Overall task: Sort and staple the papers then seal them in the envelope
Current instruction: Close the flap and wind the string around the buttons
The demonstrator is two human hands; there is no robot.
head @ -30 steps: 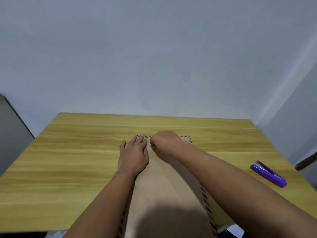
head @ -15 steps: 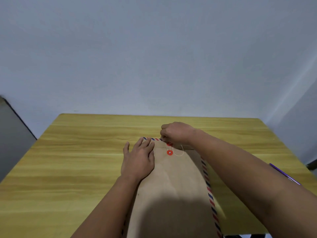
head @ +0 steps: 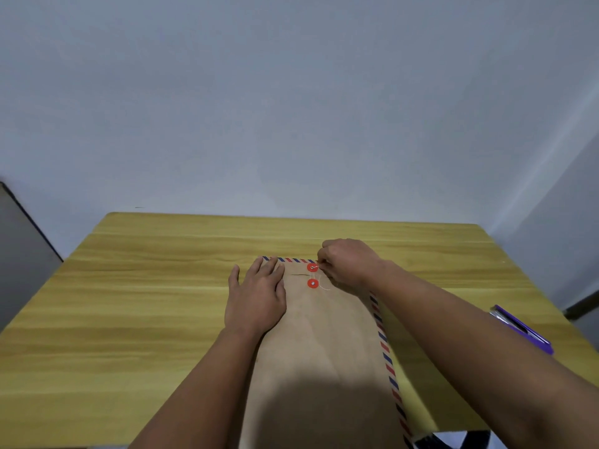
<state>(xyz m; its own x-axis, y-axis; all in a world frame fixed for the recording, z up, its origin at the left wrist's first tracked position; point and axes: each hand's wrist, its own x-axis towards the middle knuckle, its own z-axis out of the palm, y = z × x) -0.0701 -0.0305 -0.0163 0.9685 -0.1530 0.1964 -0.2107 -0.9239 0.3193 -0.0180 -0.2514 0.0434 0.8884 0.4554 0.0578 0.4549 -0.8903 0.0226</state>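
A long brown envelope (head: pixel 324 345) with red and blue striped edges lies flat on the wooden table (head: pixel 129 319), its flap folded shut at the far end. Two red closure discs sit there: an upper disc (head: pixel 312 267) on the flap and a lower disc (head: pixel 312 283) on the body. A thin white string (head: pixel 324 285) loops beside them. My left hand (head: pixel 256 296) presses flat on the envelope's left side. My right hand (head: pixel 348 262) pinches the string just right of the upper disc. No papers are visible.
A purple stapler (head: pixel 522 328) lies on the table at the right, partly hidden by my right forearm. A pale wall stands behind the table's far edge. A dark panel (head: pixel 22 254) leans at the far left.
My right hand has moved right off the flap's middle, uncovering the two red discs and the string. My left hand stays pressed on the envelope. The camera has shifted slightly.
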